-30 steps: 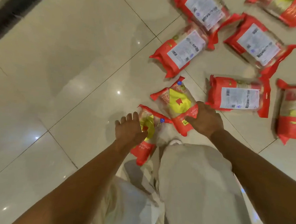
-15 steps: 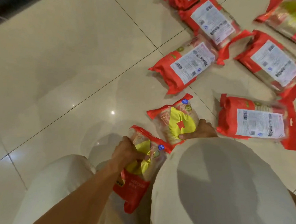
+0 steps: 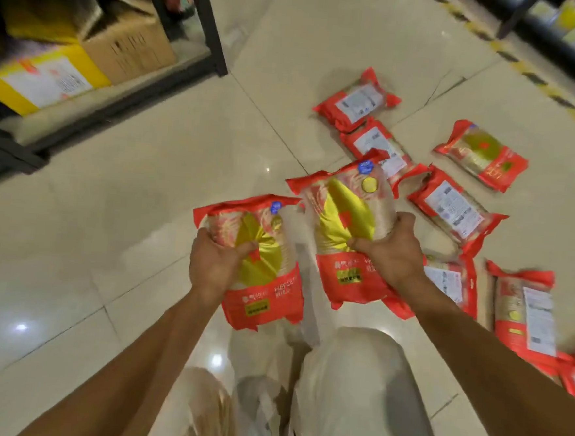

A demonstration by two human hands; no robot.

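Packets in red and yellow wrap hang above the tiled floor (image 3: pixel 139 180), one per hand. The left packet (image 3: pixel 263 304) is clamped at its left edge by the left hand (image 3: pixel 213 263), fingers curled over the front and thumb pressed into the yellow patch. The right packet (image 3: pixel 344 215) is gripped the same way at its right edge by the right hand (image 3: pixel 392 252). Both stand with their long axis running near to far, sealed top ends pointing away and the heavier red bottoms hanging below the grips. They are side by side and almost touching, the right one a little farther out. The loose packets (image 3: pixel 450 208) lie on the floor to the right and far right. The dark rack (image 3: pixel 209 32) with cardboard boxes (image 3: pixel 128 43) stands well apart at the far left. If the rack is the goal, the left hand is nearer and its packet would arrive first, top end leading. The right must cross farther over.
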